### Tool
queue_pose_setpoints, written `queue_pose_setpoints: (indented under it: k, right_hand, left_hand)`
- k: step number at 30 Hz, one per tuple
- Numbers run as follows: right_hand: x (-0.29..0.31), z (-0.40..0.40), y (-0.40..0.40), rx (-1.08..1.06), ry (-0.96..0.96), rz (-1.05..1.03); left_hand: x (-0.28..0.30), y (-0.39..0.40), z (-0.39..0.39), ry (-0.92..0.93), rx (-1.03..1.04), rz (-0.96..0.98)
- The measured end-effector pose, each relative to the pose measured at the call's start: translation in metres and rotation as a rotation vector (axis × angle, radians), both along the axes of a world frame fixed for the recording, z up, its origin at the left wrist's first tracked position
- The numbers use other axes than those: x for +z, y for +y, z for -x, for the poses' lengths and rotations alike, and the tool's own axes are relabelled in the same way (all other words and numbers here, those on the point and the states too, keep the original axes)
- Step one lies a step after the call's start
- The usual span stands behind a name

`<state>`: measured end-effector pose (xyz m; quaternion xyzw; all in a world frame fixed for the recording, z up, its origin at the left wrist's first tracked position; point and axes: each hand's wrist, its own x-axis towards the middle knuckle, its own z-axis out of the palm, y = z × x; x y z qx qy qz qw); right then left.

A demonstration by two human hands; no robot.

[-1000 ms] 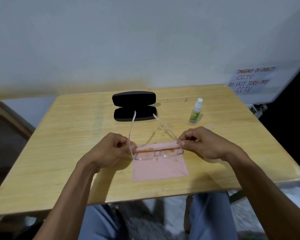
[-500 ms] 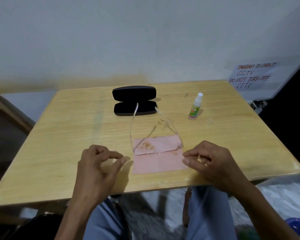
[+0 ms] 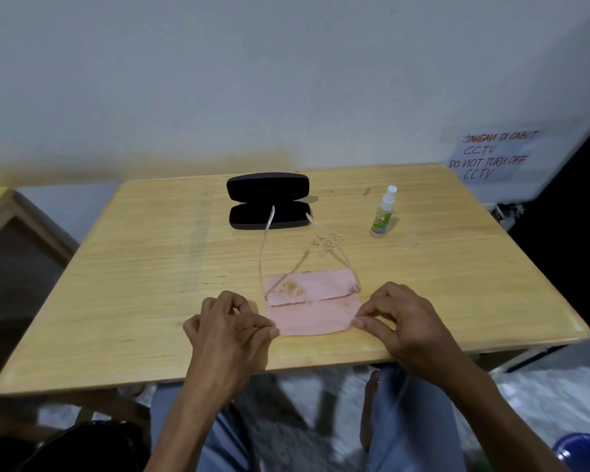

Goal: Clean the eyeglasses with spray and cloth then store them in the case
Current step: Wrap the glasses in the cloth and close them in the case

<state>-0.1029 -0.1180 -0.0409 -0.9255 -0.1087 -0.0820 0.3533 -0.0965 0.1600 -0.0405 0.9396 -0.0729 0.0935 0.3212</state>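
Note:
The clear-framed eyeglasses (image 3: 260,264) lie on the wooden table (image 3: 143,267), arms unfolded and pointing at the open black case (image 3: 268,201). A stained pink cloth (image 3: 315,318) lies under them, and its far edge is folded over the lenses. My left hand (image 3: 229,332) pinches the cloth's near left corner. My right hand (image 3: 399,321) pinches the near right corner, which is slightly lifted. The small spray bottle (image 3: 383,212) stands upright to the right of the case.
A small clear cap (image 3: 411,242) lies just right of the bottle. The table's near edge runs right below my hands, with my knees under it. A handwritten paper notice (image 3: 491,155) hangs on the wall at the far right.
Both hands let go of the eyeglasses, leaving them on the cloth. They drew back toward me and then closed on the cloth's two near corners.

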Motion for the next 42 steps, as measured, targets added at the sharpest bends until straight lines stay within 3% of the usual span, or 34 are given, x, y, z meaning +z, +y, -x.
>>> queue_pose_setpoints:
  k: [9,15,20,23,28,31,35,42]
  right_hand:
    - [0.014,-0.026,0.015,-0.071,-0.542,0.223]
    - [0.001,-0.039,0.02,-0.049,-0.723,0.383]
    - [-0.007,-0.043,0.025,-0.071,-0.788,0.381]
    - [-0.005,-0.043,0.032,-0.109,-0.756,0.307]
    - [-0.002,-0.025,0.029,-0.227,-0.582,-0.014]
    - [-0.001,-0.021,0.017,-0.249,-0.405,-0.098]
    - [0.001,-0.028,0.013,-0.192,-0.251,-0.174]
    - [0.003,-0.038,0.017,-0.204,-0.14,-0.204]
  left_hand:
    - [0.017,-0.02,-0.021,-0.356,0.1,-0.013]
    - [0.014,-0.032,-0.029,-0.383,0.168,-0.067]
    - [0.011,-0.038,-0.033,-0.392,0.19,-0.166]
    - [0.01,-0.044,-0.035,-0.406,0.191,-0.14]
    - [0.013,-0.035,-0.024,-0.555,0.225,0.082]
    - [0.015,-0.019,-0.018,-0.384,0.294,0.16]
    - [0.022,-0.009,-0.021,-0.1,0.193,0.23]
    - [0.027,-0.011,-0.031,-0.037,0.21,0.192]
